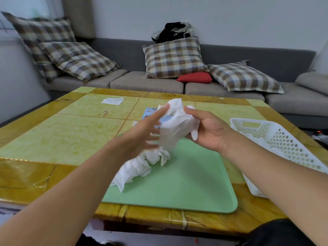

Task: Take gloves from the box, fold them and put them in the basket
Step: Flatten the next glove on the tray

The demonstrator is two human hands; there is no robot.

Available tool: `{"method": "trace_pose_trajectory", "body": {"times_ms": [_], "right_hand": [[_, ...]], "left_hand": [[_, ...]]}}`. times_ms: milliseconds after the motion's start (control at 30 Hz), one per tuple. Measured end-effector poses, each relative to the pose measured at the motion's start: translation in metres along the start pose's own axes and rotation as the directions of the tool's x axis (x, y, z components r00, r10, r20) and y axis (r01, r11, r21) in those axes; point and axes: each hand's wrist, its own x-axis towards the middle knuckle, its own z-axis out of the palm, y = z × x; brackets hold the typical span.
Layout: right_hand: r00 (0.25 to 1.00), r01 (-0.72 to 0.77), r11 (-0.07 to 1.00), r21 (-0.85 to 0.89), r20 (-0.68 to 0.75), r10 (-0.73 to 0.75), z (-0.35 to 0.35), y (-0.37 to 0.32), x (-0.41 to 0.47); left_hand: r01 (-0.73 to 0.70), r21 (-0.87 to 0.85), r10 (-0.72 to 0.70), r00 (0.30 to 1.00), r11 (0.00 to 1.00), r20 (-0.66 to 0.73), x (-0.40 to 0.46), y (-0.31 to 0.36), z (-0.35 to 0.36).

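Right hand pinches the crumpled glove, left hand spread at nine o'clock: flatten it before folding.

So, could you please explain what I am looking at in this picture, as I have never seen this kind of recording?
There is no machine here: a camera worn on a person's head looks down at their two bare hands. The right hand grips a crumpled white glove above the table; the left hand, blurred, reaches for it with straight fingers. More white gloves lie on a green tray. Behind the hands sits the blue glove box, mostly hidden. A white perforated basket stands to the right, and a sofa with cushions lies beyond.
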Motion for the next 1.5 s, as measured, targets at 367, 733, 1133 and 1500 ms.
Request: {"method": "trace_pose_trajectory", "body": {"times_ms": [367, 733, 1133, 1500], "right_hand": [[0.997, -0.016, 0.982, -0.188, 0.076, 0.03, -0.022, -0.009, -0.029], [0.999, 0.038, 0.942, -0.334, 0.029, -0.03, -0.028, -0.017, -0.043], [0.985, -0.149, 0.953, -0.264, -0.125, 0.12, -0.047, -0.021, -0.042], [0.869, 0.208, 0.66, -0.722, -0.173, -0.463, -0.058, -0.013, -0.016]], "left_hand": [[-0.134, -0.263, 0.177, 0.973, 0.955, 0.147, 0.006, 0.0, 0.019], [-0.071, -0.251, 0.11, 0.983, 0.965, 0.147, 0.004, 0.002, 0.024], [-0.129, -0.216, 0.176, 0.961, 0.968, 0.212, 0.016, -0.003, 0.025], [-0.425, 0.322, 0.415, 0.904, 0.846, 0.102, 0.041, -0.01, 0.037]]}}
